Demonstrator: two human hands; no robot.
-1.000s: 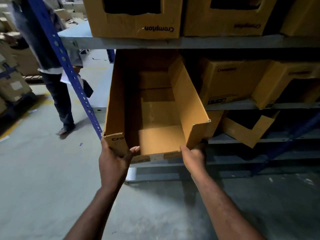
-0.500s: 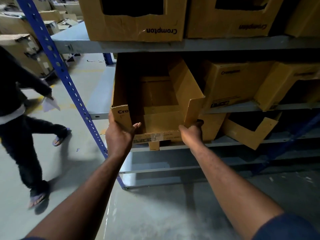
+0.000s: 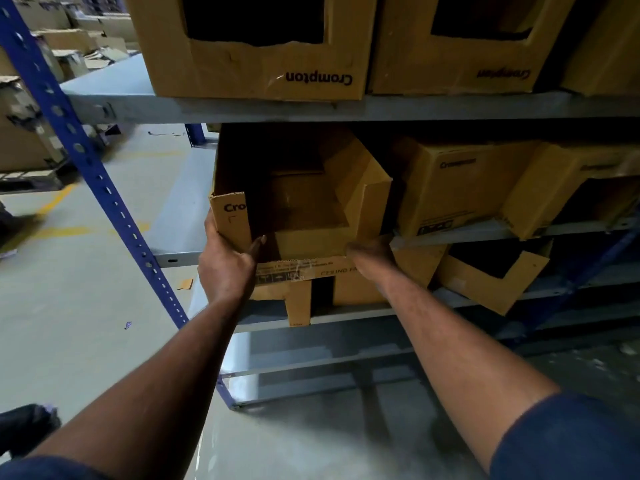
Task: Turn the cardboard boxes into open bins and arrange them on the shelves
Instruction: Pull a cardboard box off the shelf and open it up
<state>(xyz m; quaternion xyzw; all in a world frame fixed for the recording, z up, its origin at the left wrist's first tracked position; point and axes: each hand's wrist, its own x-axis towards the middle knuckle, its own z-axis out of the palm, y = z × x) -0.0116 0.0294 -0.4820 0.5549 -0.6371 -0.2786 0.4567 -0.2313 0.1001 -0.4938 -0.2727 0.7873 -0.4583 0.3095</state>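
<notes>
head view: only view
step: placing. The open bin [image 3: 301, 209] is already cut and is being seated on the middle shelf [image 3: 180, 202]. My read: arranging stage, not cutting.
open bin: just right of the blue upright [image 3: 90, 168], at the level where the middle shelf bolts to it. Back end is under the upper shelf [image 3: 346, 109]. Front end looks to overhang the middle shelf's lip, so it's not fully home.
left hand [image 3: 225, 268]: grip wrapped round the bin's front corner nearest the upright, thumb hooked inside the cut-out.
right hand [image 3: 367, 258]: on the front corner farther from the upright, low down. Looks like it's clasping the corner, but it's blurred and I can't make out the fingers.
next move: likely a straight push back until the front face lines up with the shelf lip, then let go. Keep it square.
edges: the bin's tall side away from the upright is just beside the closed box [image 3: 450, 188] and could snag there. The bin's top sits close under the upper shelf. A lower bin [image 3: 363, 285] is directly below the overhang.
open room: bare shelf between the upright and the bin, so there's slack to shift toward the upright. Almost none on the other side.
upper shelf load: cut bins [image 3: 256, 64] sit right of the upright and above, out of the way.
</notes>
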